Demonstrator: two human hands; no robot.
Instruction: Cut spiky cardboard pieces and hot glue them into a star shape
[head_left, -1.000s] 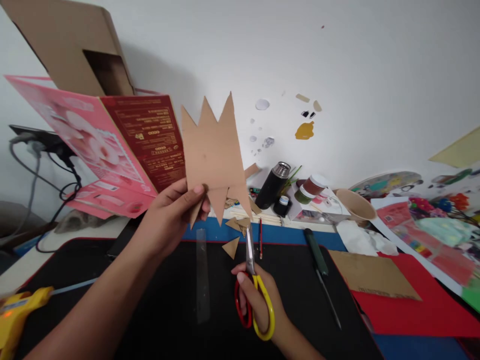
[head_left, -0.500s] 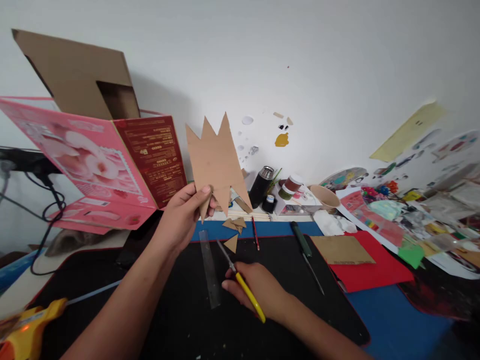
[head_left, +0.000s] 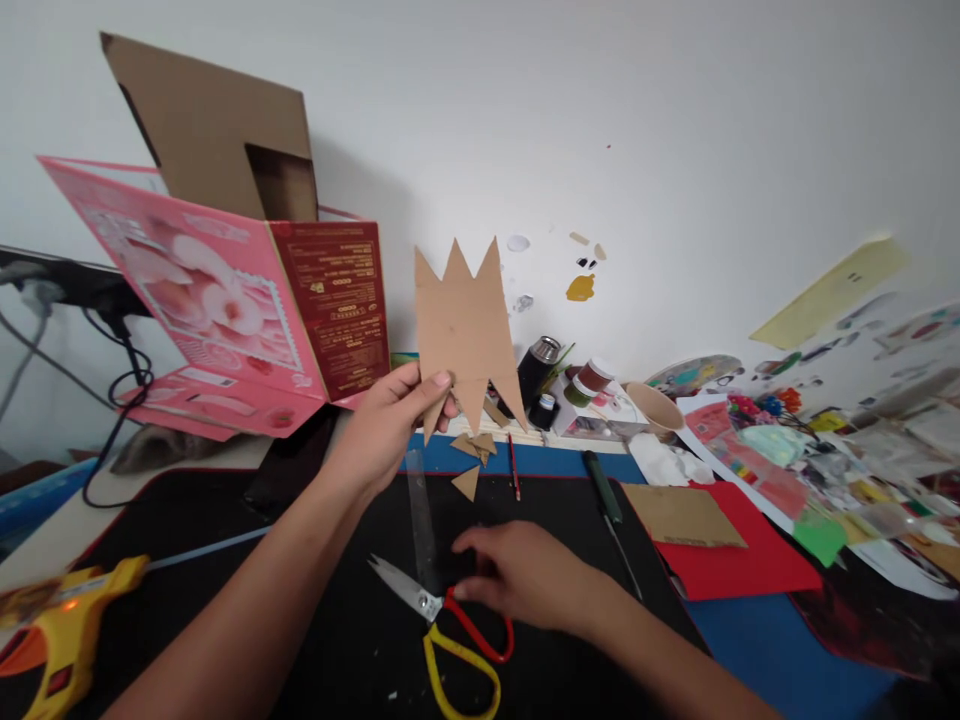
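A brown cardboard piece (head_left: 465,325) with pointed teeth along its top and bottom is held upright by my left hand (head_left: 390,420), thumb in front and fingers behind its lower left corner. My right hand (head_left: 521,575) is over the black mat, thumb and index finger apart with nothing between them. Close below its fingertips lie scissors (head_left: 427,605) with one yellow and one red handle, blades pointing up-left. A clear ruler (head_left: 422,520) lies beside them. Small cardboard triangles (head_left: 466,483) rest beyond, near a red pencil (head_left: 514,468).
A pink box (head_left: 210,290) stands at the left. At lower left is a yellow glue gun (head_left: 90,610). A green-handled tool (head_left: 602,488), red sheet (head_left: 742,560) and cardboard piece (head_left: 686,515) lie right. A black flask (head_left: 536,370) and paint jars (head_left: 589,382) stand near the wall.
My right hand has let go of the scissors, which now lie on the mat. The view has shifted slightly; my left hand still holds the toothed cardboard, now more upright.
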